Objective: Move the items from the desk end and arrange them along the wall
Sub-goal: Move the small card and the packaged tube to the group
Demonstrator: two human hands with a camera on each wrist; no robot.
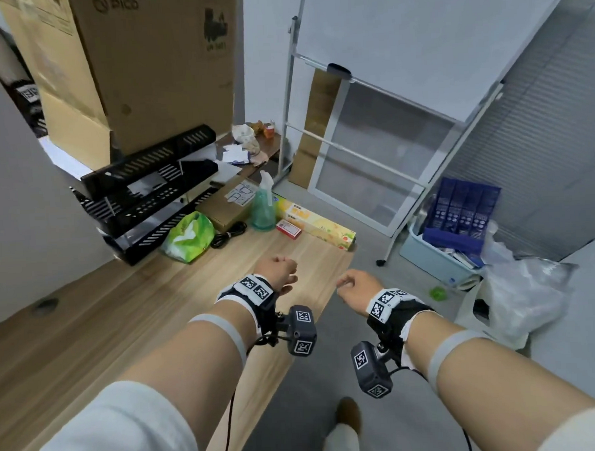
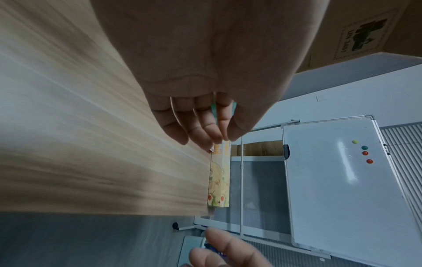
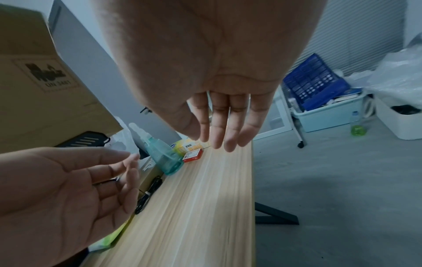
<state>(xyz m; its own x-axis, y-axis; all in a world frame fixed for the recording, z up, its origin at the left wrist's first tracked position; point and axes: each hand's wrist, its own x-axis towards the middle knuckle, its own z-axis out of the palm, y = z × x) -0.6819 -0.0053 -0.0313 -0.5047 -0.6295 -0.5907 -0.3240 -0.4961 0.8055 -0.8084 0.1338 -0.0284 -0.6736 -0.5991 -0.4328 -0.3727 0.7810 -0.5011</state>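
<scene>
Now both hands being held above desk (image 1: 130,321), nothing gripped: left hand (image 1: 278,272) and right hand (image 1: 358,285) loosely spread. Bottle (image 1: 263,206), red box (image 1: 288,228), long box (image 1: 318,226) lying at desk end. Bottle judged light, slippery; best taken at neck.

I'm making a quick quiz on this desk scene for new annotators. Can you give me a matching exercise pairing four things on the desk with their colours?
Column 1:
1. spray bottle
2. small flat box
3. long box at the desk end
4. slotted rack

Column 2:
A. black
B. yellow with a fruit print
C. see-through teal with a white trigger
D. red and white

Pairs: 1-C, 2-D, 3-B, 4-A
</scene>
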